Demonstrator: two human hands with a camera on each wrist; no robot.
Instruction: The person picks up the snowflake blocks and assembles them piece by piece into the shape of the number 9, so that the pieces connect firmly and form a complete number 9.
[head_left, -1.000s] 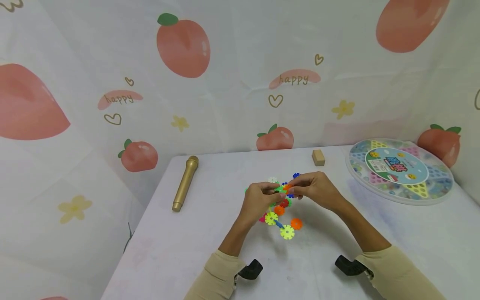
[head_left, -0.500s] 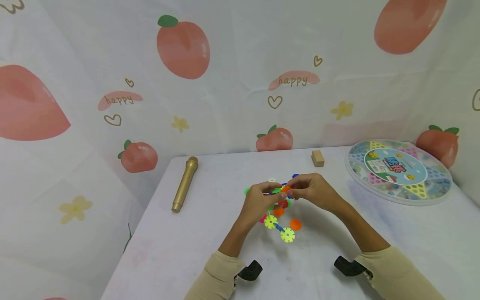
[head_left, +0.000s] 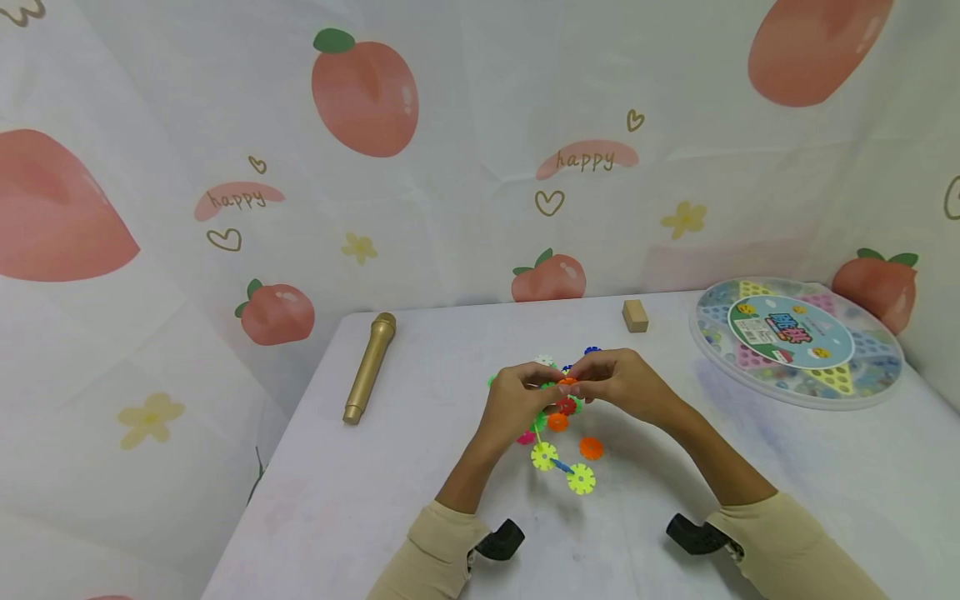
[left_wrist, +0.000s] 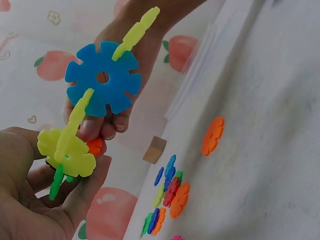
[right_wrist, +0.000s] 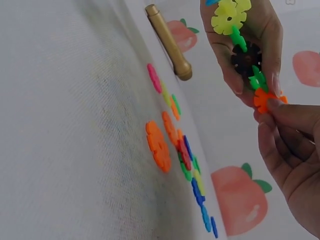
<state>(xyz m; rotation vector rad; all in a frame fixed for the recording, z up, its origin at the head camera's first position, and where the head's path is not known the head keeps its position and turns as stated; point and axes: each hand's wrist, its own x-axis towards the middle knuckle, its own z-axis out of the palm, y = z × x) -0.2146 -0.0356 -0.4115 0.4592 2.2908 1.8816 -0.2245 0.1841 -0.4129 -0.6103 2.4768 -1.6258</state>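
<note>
A chain of interlocking snowflake discs hangs between both hands, above the table. My left hand (head_left: 516, 404) grips it near a black disc (right_wrist: 246, 59). With thumb and fingertips, my right hand (head_left: 626, 385) pinches an orange snowflake disc (right_wrist: 261, 100) at the chain's end, joined to a green disc (right_wrist: 257, 77) seen edge-on. Left fingertips lie right beside that orange disc. The chain's other end dangles toward the person, with a blue disc (left_wrist: 112, 92) between yellow discs (head_left: 581, 478). In the head view, the fingers hide part of the chain.
Several loose snowflake discs lie on the table (head_left: 420, 492) behind the hands, with a lone orange disc (head_left: 591, 448) nearer. A gold toy microphone (head_left: 371, 367) lies left. A wooden block (head_left: 635, 316) and a round lidded case (head_left: 798, 342) are at the back right.
The right hand has shifted slightly left, closer to the left hand, with the orange disc. The chain's dangling yellow end has dropped a little toward the person.
</note>
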